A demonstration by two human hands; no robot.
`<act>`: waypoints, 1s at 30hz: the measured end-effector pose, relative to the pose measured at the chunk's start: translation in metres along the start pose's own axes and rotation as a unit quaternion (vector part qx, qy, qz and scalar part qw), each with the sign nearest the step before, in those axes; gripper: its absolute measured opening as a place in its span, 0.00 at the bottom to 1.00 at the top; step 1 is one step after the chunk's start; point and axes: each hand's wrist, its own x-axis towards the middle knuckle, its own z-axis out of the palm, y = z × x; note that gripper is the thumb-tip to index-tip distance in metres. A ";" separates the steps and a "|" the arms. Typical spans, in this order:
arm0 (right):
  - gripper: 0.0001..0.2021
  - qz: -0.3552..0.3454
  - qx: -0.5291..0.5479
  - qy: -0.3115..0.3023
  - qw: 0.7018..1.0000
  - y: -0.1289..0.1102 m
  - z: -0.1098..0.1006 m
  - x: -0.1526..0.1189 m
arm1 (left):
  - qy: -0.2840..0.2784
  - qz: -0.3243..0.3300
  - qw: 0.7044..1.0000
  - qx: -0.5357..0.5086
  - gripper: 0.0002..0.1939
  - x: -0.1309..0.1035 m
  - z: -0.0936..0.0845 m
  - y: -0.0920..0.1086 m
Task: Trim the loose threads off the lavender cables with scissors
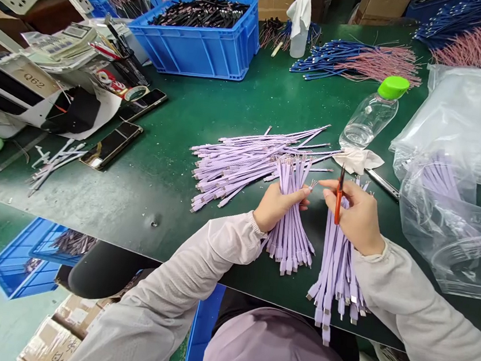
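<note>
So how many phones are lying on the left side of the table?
2. One dark phone lies by the mesh pen holder; the other phone lies nearer the front, beside some loose pale cables. More may be hidden.

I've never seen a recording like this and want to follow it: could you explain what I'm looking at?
There is no robot here, just a person's two bare hands. The single picture comes from a camera on their head, looking forward and down.

The left hand grips a bundle of lilac cables, connectors towards the person. The right hand holds an orange-handled tool, dark tip pointing away, above a second bunch of lilac cables.

On the green tabletop lie a loose lilac pile, a green-capped bottle, clear plastic bags and, further back, a blue crate.
</note>
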 end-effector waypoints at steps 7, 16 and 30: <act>0.13 0.097 0.133 -0.079 0.983 -0.008 -0.004 0.004 | -0.060 -0.046 0.997 -0.032 0.17 -0.003 0.000 0.005; 0.12 0.155 0.196 -0.058 0.967 -0.008 -0.004 0.007 | -0.129 -0.108 0.981 -0.100 0.16 -0.003 0.001 0.006; 0.13 0.174 0.195 -0.072 0.963 -0.010 -0.003 0.007 | -0.070 -0.184 0.973 -0.124 0.03 -0.011 0.010 0.017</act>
